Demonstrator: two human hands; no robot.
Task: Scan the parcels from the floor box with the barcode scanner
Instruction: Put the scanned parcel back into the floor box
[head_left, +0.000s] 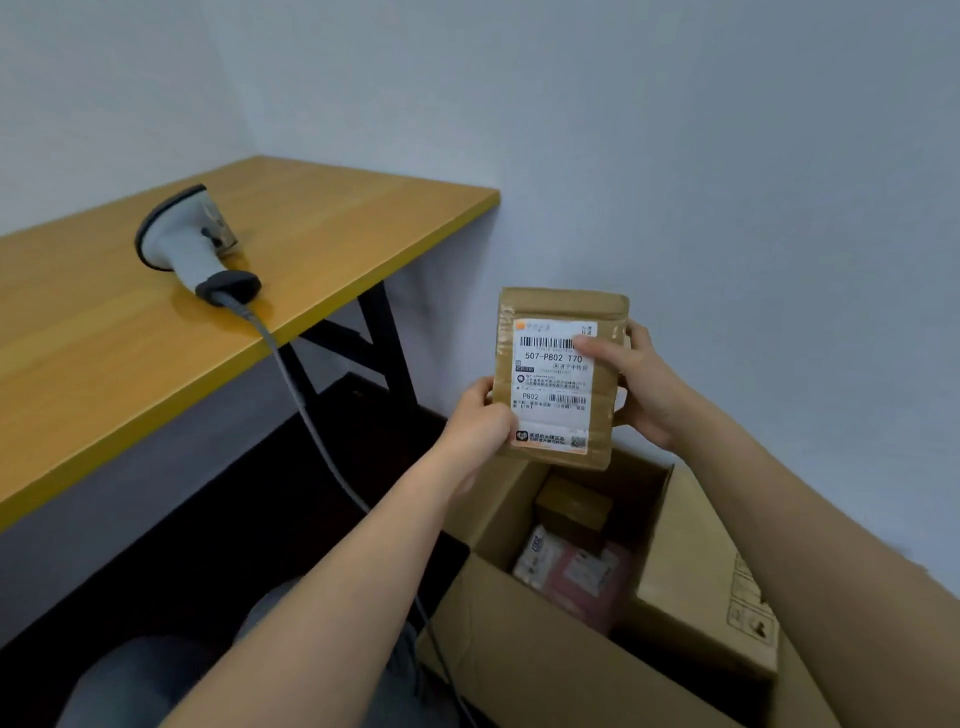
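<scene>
Your left hand (480, 415) and right hand (631, 379) pinch parcel (558, 379) edges, label facing you; right thumb overlaps barcode. Scanner (189, 241) idle on counter (322, 223).

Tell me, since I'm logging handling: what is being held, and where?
A brown labelled parcel, held by both hands: left hand at its lower-left edge, right hand at its right edge.

Two hands hold up a brown parcel (561, 376) over the open box (691, 561) on the floor. The left hand (480, 421) grips its bottom left corner. The right hand (636, 382) holds its right side, thumb on the white label (551, 384). More parcels (571, 551) lie inside the box. The scanner (189, 241) lies on the yellow table (332, 223), and its cord (306, 410) hangs off the edge.
</scene>
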